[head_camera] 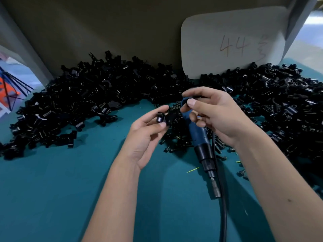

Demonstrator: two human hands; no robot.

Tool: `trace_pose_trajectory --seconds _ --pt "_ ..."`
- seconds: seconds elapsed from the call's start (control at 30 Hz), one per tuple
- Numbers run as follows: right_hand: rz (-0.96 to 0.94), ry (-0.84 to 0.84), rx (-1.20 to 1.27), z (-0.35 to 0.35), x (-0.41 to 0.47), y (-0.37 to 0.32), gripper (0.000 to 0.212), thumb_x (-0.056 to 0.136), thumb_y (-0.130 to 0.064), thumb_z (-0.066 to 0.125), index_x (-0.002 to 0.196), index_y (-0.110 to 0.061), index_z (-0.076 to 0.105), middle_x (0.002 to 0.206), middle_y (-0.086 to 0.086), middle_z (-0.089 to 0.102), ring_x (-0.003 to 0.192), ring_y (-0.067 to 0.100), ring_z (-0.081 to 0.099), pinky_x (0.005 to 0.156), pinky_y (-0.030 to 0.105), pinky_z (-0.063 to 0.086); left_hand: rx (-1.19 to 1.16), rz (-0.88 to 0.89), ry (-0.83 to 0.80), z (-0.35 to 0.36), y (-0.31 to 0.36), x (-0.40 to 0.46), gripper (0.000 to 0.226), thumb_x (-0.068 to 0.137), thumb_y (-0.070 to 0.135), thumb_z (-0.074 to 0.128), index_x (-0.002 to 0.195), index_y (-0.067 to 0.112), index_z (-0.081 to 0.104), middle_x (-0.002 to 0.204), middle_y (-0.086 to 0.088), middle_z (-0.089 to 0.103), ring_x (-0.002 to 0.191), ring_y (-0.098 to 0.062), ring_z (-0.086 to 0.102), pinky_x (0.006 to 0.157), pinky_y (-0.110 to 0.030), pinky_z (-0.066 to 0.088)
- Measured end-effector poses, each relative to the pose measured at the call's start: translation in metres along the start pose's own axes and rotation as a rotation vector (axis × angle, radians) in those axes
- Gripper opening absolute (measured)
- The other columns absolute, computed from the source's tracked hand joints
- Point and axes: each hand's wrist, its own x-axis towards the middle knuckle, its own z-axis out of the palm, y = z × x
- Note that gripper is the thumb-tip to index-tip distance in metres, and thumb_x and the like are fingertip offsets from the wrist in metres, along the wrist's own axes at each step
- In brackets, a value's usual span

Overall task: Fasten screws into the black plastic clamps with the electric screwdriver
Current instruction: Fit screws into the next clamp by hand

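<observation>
- Clamp (163, 117) pinched in left hand (148, 135), turned up for a screw.
- Screwdriver (199, 137) gripped by right hand (213, 114), tip down, kept ready.

I see a teal worktop (52, 189) spreading below and to the left of the fingers. Beyond the fingers a tan board (104, 32) stands as a back wall, a white card (232, 42) marked "44" leaning on it. Daylight shows at both far edges.

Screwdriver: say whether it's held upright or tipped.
Tipped: the screwdriver slants in the right hand, bit toward the person, away from the clamp.
</observation>
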Motion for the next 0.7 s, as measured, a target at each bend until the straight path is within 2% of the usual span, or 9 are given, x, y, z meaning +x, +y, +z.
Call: trace_pose_trajectory --seconds 0.07,0.17,0.3,0.33,0.43,0.57,0.63,0.7 --pt "-0.015 -0.063 -0.071 -0.0035 -0.0010 0.0012 0.031 0.100 -0.006 0.066 0.130 -0.016 0.065 0.095 0.016 0.078 0.066 0.019 0.060 0.051 0.021 0.044 0.058 -0.009 -0.025 -0.0011 0.0021 -0.0010 0.054 0.089 -0.023 0.049 0.123 0.011 0.074 0.121 -0.020 0.072 0.112 -0.023 0.066 0.109 -0.032 0.049" --pt "-0.053 -0.107 -0.161 -0.0052 -0.0010 0.0052 0.046 0.098 -0.007 0.069 0.139 -0.026 0.060 0.100 0.013 0.079 0.070 0.021 0.064 0.051 0.023 0.046 0.104 -0.015 -0.015 -0.0033 0.0036 -0.0028 0.055 0.088 -0.023 0.053 0.118 0.016 0.078 0.122 -0.020 0.072 0.109 -0.021 0.065 0.109 -0.032 0.047" --pt "-0.124 -0.076 -0.204 -0.0049 -0.0003 0.0073 0.046 0.093 -0.002 0.074 0.133 -0.024 0.067 0.101 0.005 0.080 0.070 0.022 0.070 0.050 0.023 0.046 0.095 -0.008 -0.027 -0.0051 0.0044 -0.0019 0.055 0.089 -0.022 0.054 0.118 0.017 0.078 0.122 -0.023 0.069 0.111 -0.023 0.064 0.112 -0.036 0.046" --pt "-0.134 -0.081 -0.202 -0.0053 -0.0004 0.0073 0.044 0.092 -0.001 0.075 0.130 -0.023 0.068 0.104 0.005 0.080 0.070 0.022 0.071 0.050 0.023 0.047 0.072 -0.004 -0.031 -0.0055 0.0041 -0.0009 0.054 0.090 -0.021 0.053 0.118 0.018 0.078 0.120 -0.019 0.071 0.110 -0.022 0.066 0.109 -0.034 0.050" --pt "-0.145 -0.092 -0.195 -0.0050 -0.0015 0.0067 0.043 0.088 0.003 0.077 0.124 -0.020 0.069 0.109 0.005 0.080 0.072 0.022 0.073 0.051 0.022 0.048 -0.069 -0.012 -0.056 -0.0056 0.0037 0.0026 0.047 0.096 -0.014 0.051 0.124 0.015 0.075 0.119 -0.012 0.074 0.101 -0.025 0.073 0.090 -0.029 0.059" --pt "-0.159 -0.103 -0.217 -0.0011 -0.0023 0.0063 0.046 0.086 0.007 0.077 0.122 -0.018 0.067 0.110 0.004 0.080 0.077 0.024 0.074 0.057 0.026 0.052 -0.211 -0.049 -0.056 -0.0056 0.0062 0.0054 0.048 0.097 -0.013 0.041 0.134 0.007 0.064 0.123 -0.024 0.072 0.104 -0.037 0.074 0.086 -0.033 0.061" --pt "-0.151 -0.131 -0.235 -0.0002 -0.0020 0.0059 0.052 0.088 0.009 0.075 0.130 -0.019 0.065 0.115 0.012 0.077 0.087 0.032 0.075 0.062 0.031 0.056 -0.252 -0.046 0.014 -0.0062 0.0070 0.0060 0.055 0.089 -0.018 0.034 0.127 0.003 0.067 0.119 -0.029 0.071 0.103 -0.039 0.074 0.088 -0.039 0.061" --pt "-0.137 -0.145 -0.250 0.0019 -0.0015 0.0051 0.052 0.093 0.011 0.066 0.136 -0.019 0.063 0.118 0.026 0.071 0.095 0.030 0.077 0.060 0.029 0.057 -0.279 -0.028 0.097 -0.0077 0.0091 0.0053 0.051 0.086 -0.013 0.034 0.113 0.002 0.074 0.105 -0.025 0.075 0.093 -0.036 0.074 0.085 -0.040 0.060"
